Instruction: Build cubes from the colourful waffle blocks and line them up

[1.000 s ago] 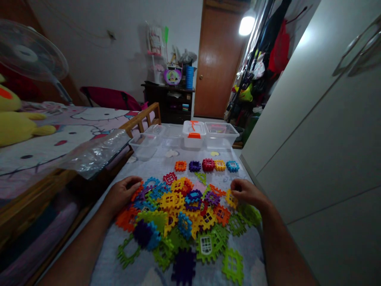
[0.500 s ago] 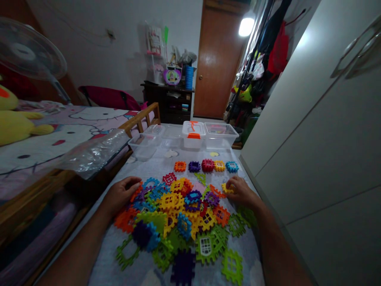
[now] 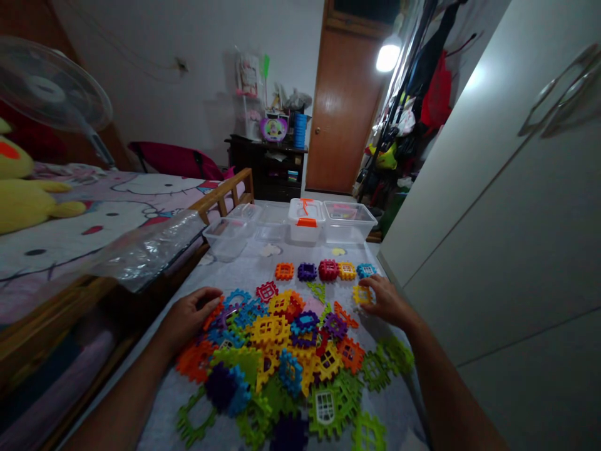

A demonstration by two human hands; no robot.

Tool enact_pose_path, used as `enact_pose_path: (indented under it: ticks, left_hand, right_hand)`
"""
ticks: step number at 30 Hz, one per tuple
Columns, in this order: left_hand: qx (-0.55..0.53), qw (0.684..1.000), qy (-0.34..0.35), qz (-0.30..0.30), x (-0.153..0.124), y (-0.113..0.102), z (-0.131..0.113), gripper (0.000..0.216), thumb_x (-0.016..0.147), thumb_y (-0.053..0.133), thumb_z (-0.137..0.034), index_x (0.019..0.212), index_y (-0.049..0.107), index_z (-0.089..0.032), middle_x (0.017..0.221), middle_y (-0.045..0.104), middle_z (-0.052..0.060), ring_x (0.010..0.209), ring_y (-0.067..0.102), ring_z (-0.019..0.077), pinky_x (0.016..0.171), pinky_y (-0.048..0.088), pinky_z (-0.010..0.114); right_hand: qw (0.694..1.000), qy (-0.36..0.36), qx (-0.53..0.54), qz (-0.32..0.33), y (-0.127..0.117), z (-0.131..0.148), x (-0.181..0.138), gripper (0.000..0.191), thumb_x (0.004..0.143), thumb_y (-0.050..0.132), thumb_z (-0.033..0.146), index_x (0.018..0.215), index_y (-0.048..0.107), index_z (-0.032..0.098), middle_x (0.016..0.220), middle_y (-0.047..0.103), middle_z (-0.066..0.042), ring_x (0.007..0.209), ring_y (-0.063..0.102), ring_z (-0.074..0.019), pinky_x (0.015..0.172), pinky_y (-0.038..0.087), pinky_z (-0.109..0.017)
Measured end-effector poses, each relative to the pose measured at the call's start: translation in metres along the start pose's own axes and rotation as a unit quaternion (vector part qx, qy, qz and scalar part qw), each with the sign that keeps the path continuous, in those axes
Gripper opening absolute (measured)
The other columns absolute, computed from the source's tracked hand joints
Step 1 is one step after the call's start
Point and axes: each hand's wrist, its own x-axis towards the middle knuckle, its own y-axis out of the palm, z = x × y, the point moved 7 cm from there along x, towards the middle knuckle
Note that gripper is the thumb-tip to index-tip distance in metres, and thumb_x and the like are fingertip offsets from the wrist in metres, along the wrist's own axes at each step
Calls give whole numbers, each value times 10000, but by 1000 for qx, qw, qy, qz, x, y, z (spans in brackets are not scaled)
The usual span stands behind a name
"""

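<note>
A heap of coloured plastic waffle tiles (image 3: pixel 286 344) lies on a grey cloth (image 3: pixel 248 266) in front of me. My right hand (image 3: pixel 385 299) pinches a small yellow tile (image 3: pixel 361 294) just in front of a row of tiles: orange (image 3: pixel 284 271), purple (image 3: pixel 307 271), red (image 3: pixel 328 270), yellow (image 3: pixel 347 270) and blue (image 3: pixel 365 270). The held tile hovers near the blue one at the row's right end. At the heap's left edge, my left hand (image 3: pixel 188 313) rests with fingers curled on orange and blue tiles.
Clear plastic boxes (image 3: pixel 350 220) and one with an orange latch (image 3: pixel 306 219) stand beyond the row. A bed with a wooden rail (image 3: pixel 220 194) and a plastic sheet (image 3: pixel 145 247) borders the left. White wardrobe doors (image 3: pixel 493 207) run close along the right.
My right hand lifted a yellow tile from the heap's right side and carried it forward to the row's right end. The left hand stayed put.
</note>
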Motion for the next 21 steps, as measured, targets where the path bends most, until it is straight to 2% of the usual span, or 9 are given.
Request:
enact_pose_path:
  ticks: [4,9,15,21]
  left_hand:
    - [-3,1000,-7,-9,-1,-2,-3,481,709,580,-599,932,717,-196,947,745,59,859,693,251,789,543,312]
    - [-11,1000,-5,-13,-1,-3,-4,477,699,593,-605,921,725,-204,943,748,52,861,694,249,785,546,305]
    - [-11,1000,-12,-3,-1,-2,-3,474,707,589,-604,925,716,-202,937,749,56,871,692,259,805,541,317]
    - [-15,1000,-16,5,0,0,2,472,721,588,-594,953,710,-202,938,750,59,859,693,259,738,552,305]
  right_hand:
    - [999,14,-44,-22,-17,-3,41,497,725,695,291,1203,596,200,1209,557,-118,1089,494,-284,924,382,-395]
    - [998,26,-56,-1,-13,-5,81,513,696,731,316,1187,619,222,1184,573,-101,1093,495,-282,914,377,-369]
    - [998,15,-52,31,-1,-5,95,508,697,716,262,1195,624,219,1191,577,-94,1095,503,-261,917,377,-329]
    - [998,14,-47,42,4,-4,97,499,689,703,223,1183,634,211,1173,585,-106,1117,503,-282,932,376,-343]
